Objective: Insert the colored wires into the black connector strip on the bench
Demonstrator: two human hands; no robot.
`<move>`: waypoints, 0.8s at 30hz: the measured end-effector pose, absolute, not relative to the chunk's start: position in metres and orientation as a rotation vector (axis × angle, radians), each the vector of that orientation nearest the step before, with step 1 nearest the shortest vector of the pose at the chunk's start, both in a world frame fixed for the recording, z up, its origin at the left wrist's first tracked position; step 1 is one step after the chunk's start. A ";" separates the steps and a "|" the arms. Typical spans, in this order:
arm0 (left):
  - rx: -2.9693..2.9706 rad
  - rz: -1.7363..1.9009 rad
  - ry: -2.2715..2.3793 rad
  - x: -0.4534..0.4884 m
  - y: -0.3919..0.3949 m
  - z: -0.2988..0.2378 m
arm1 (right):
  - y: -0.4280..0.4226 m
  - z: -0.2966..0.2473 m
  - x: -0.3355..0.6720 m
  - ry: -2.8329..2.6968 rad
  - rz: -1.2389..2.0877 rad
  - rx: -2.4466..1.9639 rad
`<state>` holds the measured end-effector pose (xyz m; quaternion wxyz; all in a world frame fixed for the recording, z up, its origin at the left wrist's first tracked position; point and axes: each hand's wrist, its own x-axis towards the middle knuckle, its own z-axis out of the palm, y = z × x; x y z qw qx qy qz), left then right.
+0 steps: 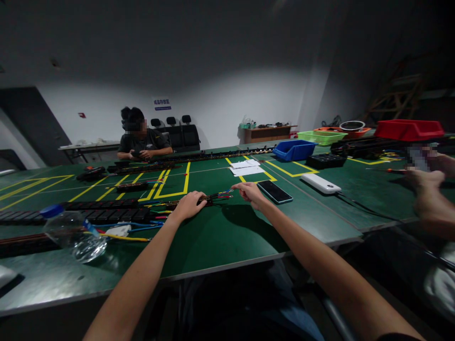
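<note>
My left hand [190, 204] rests closed over the end of a long black strip [167, 204] that lies on the green table [220, 237]. Short coloured wires [222, 194] stick out of that end, red and blue among them. My right hand [251, 192] pinches the tips of those wires, fingers pressed together. Both forearms reach in from the bottom of the view. Several more black strips [103, 215] lie to the left of my left hand.
A phone [274, 192] and a white power bank [321, 183] lie right of my right hand. A tipped plastic bottle [73, 234] is at left. Blue [294, 149], green [322, 137] and red [408, 129] bins stand far right. One person [142, 142] sits across; another's arms [432, 199] are at right.
</note>
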<state>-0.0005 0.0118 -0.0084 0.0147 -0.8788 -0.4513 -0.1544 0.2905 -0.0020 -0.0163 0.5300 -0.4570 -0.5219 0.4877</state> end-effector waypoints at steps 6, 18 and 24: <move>-2.726 -0.493 -1.384 -0.001 0.013 -0.010 | -0.001 -0.018 0.289 -1.310 0.982 -1.293; -2.731 -0.482 -1.400 -0.001 0.013 -0.009 | 0.000 -0.025 0.288 -1.817 0.704 -1.631; -2.737 -0.476 -1.414 0.000 0.012 -0.009 | 0.002 -0.024 0.290 -1.572 0.732 -1.506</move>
